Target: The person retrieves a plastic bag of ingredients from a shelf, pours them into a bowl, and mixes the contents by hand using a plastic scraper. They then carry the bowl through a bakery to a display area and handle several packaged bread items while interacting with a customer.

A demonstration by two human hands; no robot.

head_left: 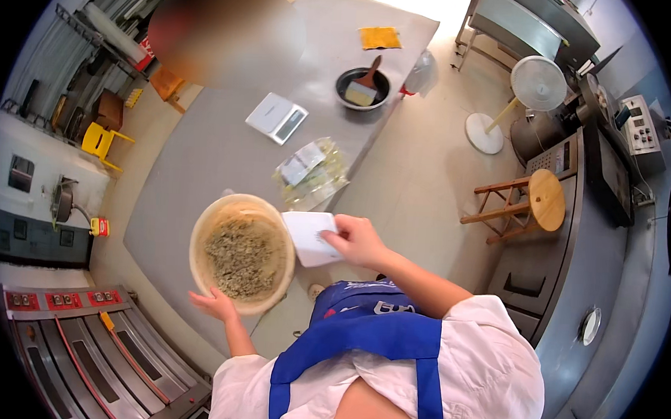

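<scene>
A large cream-coloured bowl [193, 252] sits by the near edge of the metal table, holding a grey-green crumbly mixture [242, 259]. My left hand [217, 306] rests against the bowl's near-left rim, its fingers stretched out and apart. In my right hand [358, 243] is a flat white scraper [309, 237], pinched at its right end between thumb and fingers. The scraper's left edge comes up to the bowl's right rim; whether they touch I cannot tell. Just beyond lies a clear plastic bag [323, 180] with yellow-green contents and a white label.
Farther along the metal table [196, 151] are a white digital scale [277, 118], a black bowl [343, 96] with a wide brush [365, 87], and a yellow packet [380, 38]. A wooden stool [545, 201] and white fan [538, 83] stand right; ovens [89, 356] lie near left.
</scene>
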